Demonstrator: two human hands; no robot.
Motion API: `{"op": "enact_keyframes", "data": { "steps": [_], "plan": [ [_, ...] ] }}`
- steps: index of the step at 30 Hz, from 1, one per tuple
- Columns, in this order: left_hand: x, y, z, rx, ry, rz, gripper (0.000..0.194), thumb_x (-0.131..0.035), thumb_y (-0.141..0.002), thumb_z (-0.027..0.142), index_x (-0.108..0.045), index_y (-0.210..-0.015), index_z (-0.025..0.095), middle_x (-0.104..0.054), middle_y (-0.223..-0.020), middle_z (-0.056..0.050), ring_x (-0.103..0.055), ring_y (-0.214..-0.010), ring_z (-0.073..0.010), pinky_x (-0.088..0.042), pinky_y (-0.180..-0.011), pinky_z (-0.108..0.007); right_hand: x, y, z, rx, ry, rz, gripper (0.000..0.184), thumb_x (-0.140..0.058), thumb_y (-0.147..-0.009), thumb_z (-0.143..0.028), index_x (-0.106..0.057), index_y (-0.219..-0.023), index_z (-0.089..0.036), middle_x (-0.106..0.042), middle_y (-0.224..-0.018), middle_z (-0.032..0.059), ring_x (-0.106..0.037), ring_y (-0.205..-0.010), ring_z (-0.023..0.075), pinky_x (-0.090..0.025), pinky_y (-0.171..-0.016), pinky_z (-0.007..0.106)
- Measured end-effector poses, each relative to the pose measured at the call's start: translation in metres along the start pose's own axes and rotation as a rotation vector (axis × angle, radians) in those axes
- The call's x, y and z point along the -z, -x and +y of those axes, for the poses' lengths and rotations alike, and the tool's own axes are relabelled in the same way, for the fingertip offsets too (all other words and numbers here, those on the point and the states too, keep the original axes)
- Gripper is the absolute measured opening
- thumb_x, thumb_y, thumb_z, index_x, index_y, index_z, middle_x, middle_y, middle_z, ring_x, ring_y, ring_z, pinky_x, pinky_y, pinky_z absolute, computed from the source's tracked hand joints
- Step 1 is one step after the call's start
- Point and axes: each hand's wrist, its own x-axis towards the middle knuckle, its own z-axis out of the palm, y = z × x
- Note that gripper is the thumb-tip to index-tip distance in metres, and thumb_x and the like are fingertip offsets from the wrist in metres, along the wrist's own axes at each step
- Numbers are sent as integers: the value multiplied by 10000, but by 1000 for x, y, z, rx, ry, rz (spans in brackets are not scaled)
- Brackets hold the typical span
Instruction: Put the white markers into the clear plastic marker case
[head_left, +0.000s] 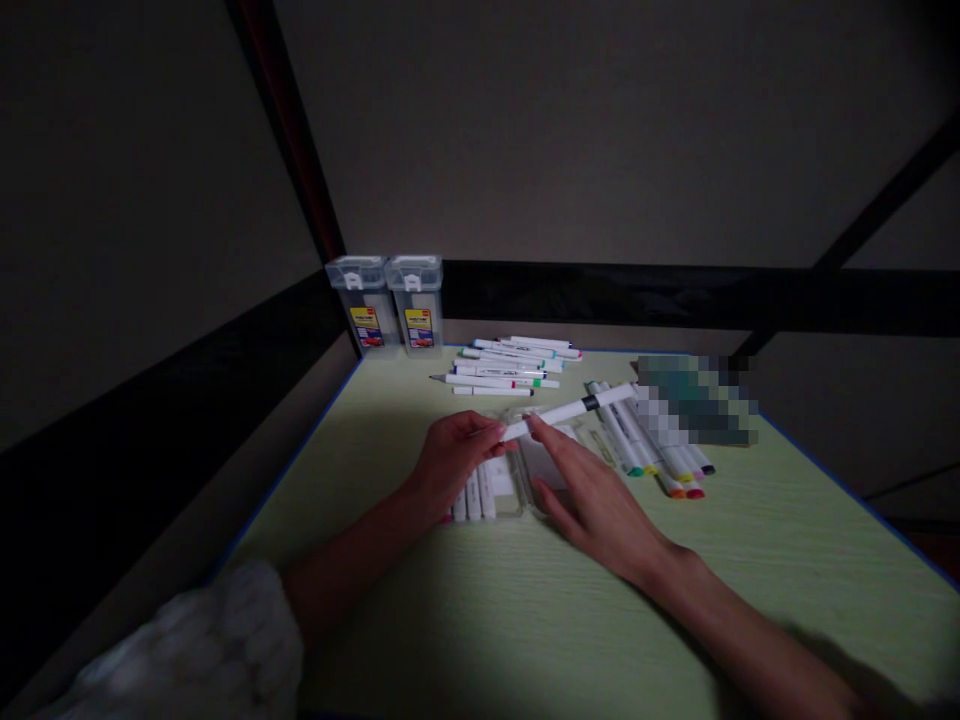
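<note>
My left hand is closed on one end of a white marker with a dark band, which slants up to the right above the table. My right hand is beside it, fingers stretched out and thumb apart, the index fingertip at the marker; whether it touches cannot be made out. Below both hands lies an opened clear plastic case. In its left half, several white markers lie side by side, partly hidden by my left hand.
Several loose white markers lie at the back of the table. More markers with coloured ends are heaped on the right, beside a blurred-out greenish item. Two lidded clear boxes stand at the back left, near the wall.
</note>
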Motion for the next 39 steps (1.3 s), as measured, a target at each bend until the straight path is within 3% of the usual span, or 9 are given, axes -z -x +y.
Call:
{"op": "enact_keyframes", "data": {
  "steps": [7, 15, 27, 34, 39],
  "plan": [
    [-3, 8, -3, 33, -86, -136, 251, -732, -513, 269, -568, -656, 144, -649, -699, -9, -627, -576, -118, -493, -618, -249, -1, 0, 1, 10, -29, 12, 604, -381, -834, -189, -99, -1367, -170, -373, -1332, 128, -367, -1206, 227, -362, -962, 445],
    [-2, 11, -5, 44, -142, -310, 312, -713, -554, 217, -521, -792, 157, -630, -717, -9, -638, -611, -138, -507, -612, -253, 0, 0, 0, 69, -32, -10, 481, -361, -855, -195, -252, -1323, -173, -499, -1212, 113, -458, -1114, 206, -419, -901, 399],
    [-2, 9, -3, 6, -253, -332, 175, -618, -651, 211, -559, -786, 116, -613, -612, 3, -599, -570, -101, -458, -581, -211, 6, 0, -2, 92, -57, -5, 377, -375, -843, -166, -397, -1220, -156, -550, -1067, 109, -515, -959, 202, -465, -798, 372],
    [0, 10, 0, -63, -291, -346, 120, -601, -656, 175, -583, -758, 113, -586, -563, 13, -532, -536, -77, -412, -565, -201, 7, -1, -3, 93, -71, 10, 325, -370, -872, -233, -436, -1177, -143, -567, -1011, 111, -528, -909, 196, -468, -763, 359],
    [0, 9, 0, -44, -254, -288, 178, -639, -612, 153, -580, -778, 125, -621, -671, -7, -558, -576, -97, -428, -596, -231, 7, 0, -3, 111, -69, 17, 339, -372, -876, -239, -423, -1199, -150, -570, -1017, 105, -529, -909, 193, -465, -762, 357]
  ]
}}
